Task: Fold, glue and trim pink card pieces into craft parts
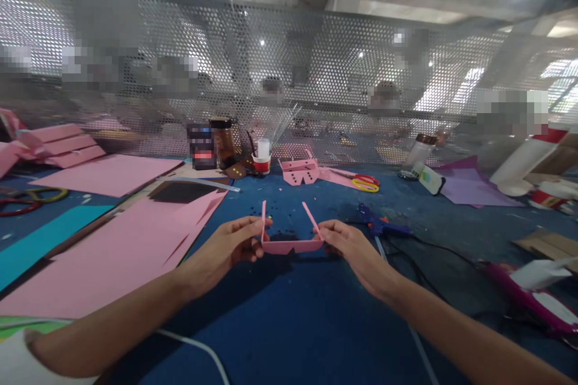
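Note:
Pink paper glasses point(292, 246) are held up over the blue table, their two side arms folded back and pointing away from me. My left hand point(244, 237) pinches the left corner, where arm and front piece meet. At the opposite corner, my right hand point(338, 238) is closed on the glasses with thumb and fingers. A notch shows in the middle of the lower edge. Beyond them on the table lies another pair of pink paper glasses point(300, 173) with dark dots on it.
Scissors point(365, 183) lie behind, and a blue glue gun point(383, 222) with its cord lies to the right. Large pink sheets point(121, 246) and a teal sheet point(54, 234) cover the left. Jars, a red-white cup point(261, 163) and a purple sheet point(474, 186) stand or lie before a perforated metal screen point(289, 60).

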The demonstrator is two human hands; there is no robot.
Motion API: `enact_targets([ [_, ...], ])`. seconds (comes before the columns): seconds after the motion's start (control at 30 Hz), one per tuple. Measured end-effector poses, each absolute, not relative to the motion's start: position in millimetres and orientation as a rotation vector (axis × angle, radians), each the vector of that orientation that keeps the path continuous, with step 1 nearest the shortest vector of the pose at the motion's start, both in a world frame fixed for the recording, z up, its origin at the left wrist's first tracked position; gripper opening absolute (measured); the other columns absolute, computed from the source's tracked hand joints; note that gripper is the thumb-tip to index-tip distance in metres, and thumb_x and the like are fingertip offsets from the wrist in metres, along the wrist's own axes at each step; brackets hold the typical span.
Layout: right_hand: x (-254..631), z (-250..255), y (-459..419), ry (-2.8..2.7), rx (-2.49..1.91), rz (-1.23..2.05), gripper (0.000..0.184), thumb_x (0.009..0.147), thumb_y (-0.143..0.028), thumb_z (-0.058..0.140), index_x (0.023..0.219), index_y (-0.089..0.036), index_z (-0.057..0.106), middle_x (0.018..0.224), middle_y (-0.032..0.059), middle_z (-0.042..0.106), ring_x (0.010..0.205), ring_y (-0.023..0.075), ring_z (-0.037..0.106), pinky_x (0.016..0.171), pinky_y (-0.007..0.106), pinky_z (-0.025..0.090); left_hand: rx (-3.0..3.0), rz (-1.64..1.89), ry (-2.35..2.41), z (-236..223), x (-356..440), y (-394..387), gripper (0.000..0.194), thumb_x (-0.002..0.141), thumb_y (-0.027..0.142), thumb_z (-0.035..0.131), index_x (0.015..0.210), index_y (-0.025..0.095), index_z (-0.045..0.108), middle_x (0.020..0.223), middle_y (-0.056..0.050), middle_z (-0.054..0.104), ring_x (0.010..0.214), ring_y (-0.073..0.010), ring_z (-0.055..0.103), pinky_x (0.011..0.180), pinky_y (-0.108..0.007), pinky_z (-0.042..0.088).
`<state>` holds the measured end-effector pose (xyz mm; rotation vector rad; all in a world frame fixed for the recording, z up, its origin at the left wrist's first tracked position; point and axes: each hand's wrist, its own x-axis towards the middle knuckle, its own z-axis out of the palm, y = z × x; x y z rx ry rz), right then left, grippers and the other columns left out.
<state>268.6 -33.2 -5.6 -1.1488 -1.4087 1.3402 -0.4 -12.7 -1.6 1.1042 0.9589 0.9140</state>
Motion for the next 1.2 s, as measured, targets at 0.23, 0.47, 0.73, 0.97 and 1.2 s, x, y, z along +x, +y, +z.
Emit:
enact_targets([
  [0.23, 268, 1, -34, -1.491, -1.13, 1.205, 0.035, 0.094, -0.051, 0.06, 0.102, -0.017, 0.065, 0.099, 0.0067, 0.072, 0.09, 0.0191, 0.067, 0.086, 0.034, 0.049, 1.273, 0.84, 1.0, 4, 2, -22, 0.028, 0.091, 0.042, 0.065, 0.101, 0.017, 0.07, 0.074, 0.001, 0.06, 0.056, -0.0097, 0.053, 0.052, -0.021, 0.04],
  [0.47, 269, 2, -30, -1.523, -1.115, 1.032, 0.029, 0.094, -0.045, 0.062, 0.108, -0.02, 0.065, 0.104, 0.0058, 0.072, 0.091, 0.0186, 0.069, 0.087, 0.034, 0.051, 1.473, 0.724, 0.97, 12, 5, -33, 0.028, 0.09, 0.04, 0.061, 0.095, 0.015, 0.073, 0.062, 0.001, 0.058, 0.052, -0.0107, 0.047, 0.048, -0.022, 0.033],
  [0.73, 259, 7, -37, -1.7, -1.049, 1.08, 0.028, 0.092, -0.04, 0.068, 0.114, -0.024, 0.069, 0.112, 0.0036, 0.073, 0.103, 0.0195, 0.067, 0.092, 0.033, 0.05, 1.672, 0.615, 0.992, 22, 18, -41, 0.027, 0.09, 0.032, 0.053, 0.087, 0.016, 0.075, 0.057, 0.001, 0.062, 0.056, -0.013, 0.054, 0.057, -0.025, 0.036],
  [0.97, 258, 15, -46, -1.742, -1.088, 1.043, 0.014, 0.089, -0.032, 0.07, 0.089, -0.019, 0.072, 0.087, 0.0016, 0.073, 0.083, 0.017, 0.066, 0.078, 0.029, 0.051, 1.827, 0.534, 1.086, 31, 35, -41, 0.029, 0.092, 0.037, 0.054, 0.082, 0.018, 0.074, 0.057, 0.002, 0.064, 0.057, -0.0145, 0.054, 0.055, -0.025, 0.035],
  [1.2, 258, 12, -48, -1.814, -1.107, 0.89, 0.007, 0.091, -0.026, 0.067, 0.088, -0.021, 0.07, 0.086, -0.0007, 0.072, 0.083, 0.0162, 0.065, 0.078, 0.028, 0.049, 1.899, 0.571, 1.164, 33, 48, -40, 0.031, 0.091, 0.047, 0.059, 0.087, 0.019, 0.073, 0.055, 0.001, 0.065, 0.054, -0.0147, 0.052, 0.055, -0.025, 0.035],
])
